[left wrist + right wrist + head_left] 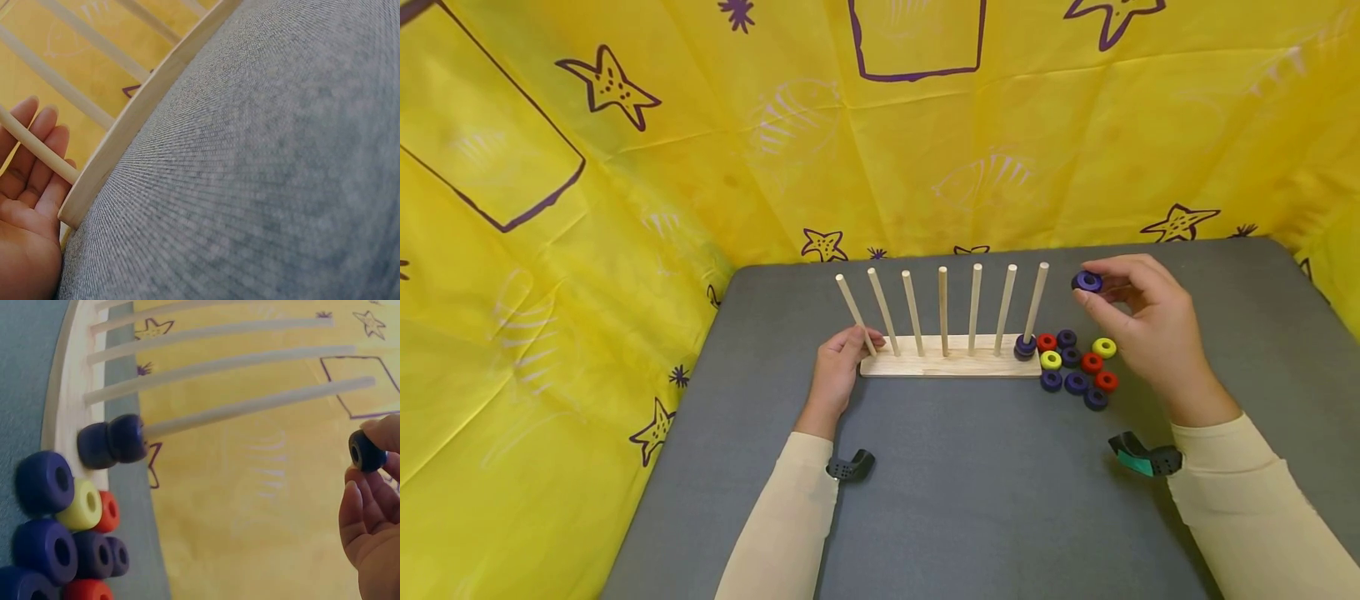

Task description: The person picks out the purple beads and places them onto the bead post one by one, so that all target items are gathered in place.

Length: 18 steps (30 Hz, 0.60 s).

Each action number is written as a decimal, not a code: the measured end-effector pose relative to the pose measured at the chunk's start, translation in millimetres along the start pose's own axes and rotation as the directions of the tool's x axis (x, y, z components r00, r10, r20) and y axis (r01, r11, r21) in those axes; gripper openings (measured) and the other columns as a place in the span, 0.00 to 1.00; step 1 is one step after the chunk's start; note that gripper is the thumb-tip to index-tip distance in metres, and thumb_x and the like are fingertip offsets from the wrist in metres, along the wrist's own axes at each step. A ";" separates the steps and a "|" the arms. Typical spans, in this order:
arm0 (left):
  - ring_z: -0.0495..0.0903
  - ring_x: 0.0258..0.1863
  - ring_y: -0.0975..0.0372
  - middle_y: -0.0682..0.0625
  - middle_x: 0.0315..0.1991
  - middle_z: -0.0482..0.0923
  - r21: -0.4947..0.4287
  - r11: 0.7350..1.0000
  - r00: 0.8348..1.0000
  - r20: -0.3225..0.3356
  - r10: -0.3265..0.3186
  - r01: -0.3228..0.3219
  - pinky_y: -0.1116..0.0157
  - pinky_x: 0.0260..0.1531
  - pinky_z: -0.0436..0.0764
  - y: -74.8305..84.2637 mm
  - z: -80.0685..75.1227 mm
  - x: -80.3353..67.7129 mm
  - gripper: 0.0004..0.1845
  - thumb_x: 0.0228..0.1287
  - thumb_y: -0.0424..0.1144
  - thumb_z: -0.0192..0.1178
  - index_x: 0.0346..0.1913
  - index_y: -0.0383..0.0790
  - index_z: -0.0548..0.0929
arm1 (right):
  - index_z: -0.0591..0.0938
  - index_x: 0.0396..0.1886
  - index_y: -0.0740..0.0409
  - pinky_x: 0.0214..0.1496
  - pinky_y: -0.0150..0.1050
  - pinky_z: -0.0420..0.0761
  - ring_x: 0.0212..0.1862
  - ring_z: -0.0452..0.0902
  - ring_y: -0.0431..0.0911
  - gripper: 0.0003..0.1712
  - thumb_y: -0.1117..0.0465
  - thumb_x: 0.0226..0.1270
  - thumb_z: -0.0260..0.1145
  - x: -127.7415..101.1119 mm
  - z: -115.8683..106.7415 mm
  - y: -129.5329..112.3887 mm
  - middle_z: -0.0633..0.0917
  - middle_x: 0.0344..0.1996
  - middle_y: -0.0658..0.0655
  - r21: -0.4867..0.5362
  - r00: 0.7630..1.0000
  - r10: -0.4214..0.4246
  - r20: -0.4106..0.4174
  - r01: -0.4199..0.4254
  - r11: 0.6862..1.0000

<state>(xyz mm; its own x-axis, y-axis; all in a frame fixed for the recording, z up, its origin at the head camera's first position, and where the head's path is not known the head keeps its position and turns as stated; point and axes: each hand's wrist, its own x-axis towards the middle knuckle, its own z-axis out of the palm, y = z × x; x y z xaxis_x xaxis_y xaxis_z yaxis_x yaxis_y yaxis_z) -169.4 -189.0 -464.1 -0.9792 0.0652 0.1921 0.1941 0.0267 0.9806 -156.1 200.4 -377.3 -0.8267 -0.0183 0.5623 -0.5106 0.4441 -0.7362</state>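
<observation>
A wooden peg rack (951,367) has a row of upright pegs on a flat base. My left hand (838,371) rests at its left end, with fairly straight fingers (39,134) behind the leftmost peg (40,150). Between thumb and fingertips, my right hand (1157,321) pinches a dark blue ring bead (1087,282), held in the air right of the rightmost peg (1037,300) and near its top height. Two dark blue beads (112,442) sit stacked at the bottom of that peg. In the right wrist view, the pinched bead's hole shows.
Loose ring beads lie beside the rack's right end: several dark blue ones (1077,382), red ones (1107,381) and two yellow ones (1104,347). The grey tabletop (955,492) reaches back to a yellow patterned cloth (887,167), which also hangs along the sides.
</observation>
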 end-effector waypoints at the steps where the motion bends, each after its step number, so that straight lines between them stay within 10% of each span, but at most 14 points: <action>1: 0.77 0.47 0.40 0.28 0.41 0.79 -0.002 1.000 1.000 0.000 0.002 -0.002 0.53 0.50 0.76 -0.4 0.0 0.2 0.24 0.74 0.45 0.49 0.44 0.22 0.81 | 0.83 0.50 0.59 0.43 0.24 0.75 0.40 0.74 0.42 0.23 0.76 0.53 0.71 0.7 0.0 -1.3 0.78 0.42 0.56 0.008 1.000 -0.008 -0.001 0.008 1.000; 18: 0.79 0.46 0.43 0.29 0.40 0.79 -0.011 1.000 1.000 -0.001 0.011 -0.011 0.49 0.51 0.74 -2.1 0.3 1.1 0.22 0.75 0.44 0.49 0.43 0.23 0.81 | 0.80 0.46 0.74 0.42 0.27 0.77 0.38 0.75 0.46 0.22 0.85 0.48 0.67 12.5 1.7 -60.0 0.78 0.40 0.66 0.128 0.992 -0.125 -0.018 0.126 0.984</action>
<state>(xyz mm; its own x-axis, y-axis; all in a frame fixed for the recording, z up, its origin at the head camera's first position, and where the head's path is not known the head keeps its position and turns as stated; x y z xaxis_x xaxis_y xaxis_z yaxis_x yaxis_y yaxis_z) -170.8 -188.6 -465.9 -0.9771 0.0642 0.2031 0.2044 0.0145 0.9788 -136.2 172.0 -326.8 -0.7519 -0.0572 0.6568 -0.6370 0.3197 -0.7014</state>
